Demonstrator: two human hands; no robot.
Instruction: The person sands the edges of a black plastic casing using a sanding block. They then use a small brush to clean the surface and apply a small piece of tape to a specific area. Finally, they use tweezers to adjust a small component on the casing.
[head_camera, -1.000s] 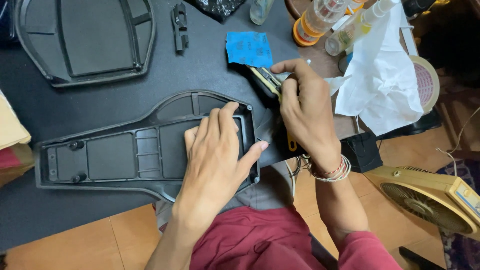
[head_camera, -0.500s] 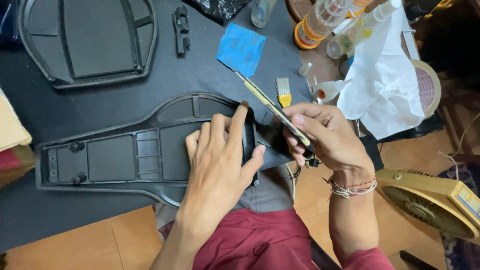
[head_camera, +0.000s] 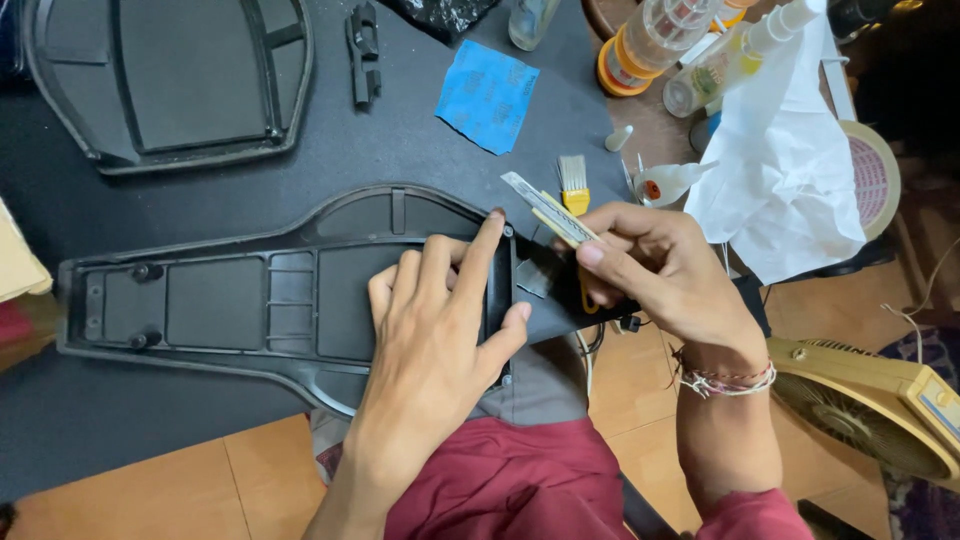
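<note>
A long black plastic panel (head_camera: 230, 300) lies across the dark mat. My left hand (head_camera: 440, 320) presses flat on its right end, fingers spread, thumb hooked over the edge. My right hand (head_camera: 650, 270) grips a yellow utility knife (head_camera: 552, 212) with its blade extended, the tip pointing up-left just beyond the panel's right edge, close to my left index fingertip. A small dark scrap (head_camera: 532, 280) lies on the mat under the knife.
A second black panel (head_camera: 170, 80) lies at the top left, a small black clip (head_camera: 362, 50) beside it. Blue sandpaper (head_camera: 487, 95), a small brush (head_camera: 573, 180), bottles (head_camera: 655, 40), white paper (head_camera: 780, 170), a tape roll (head_camera: 880, 170) and a fan (head_camera: 870, 410) are to the right.
My right hand picked the knife up from beside the sandpaper and drew it back toward the panel's right edge. The knife now sits shorter in my grip. My left hand stayed pressed on the panel.
</note>
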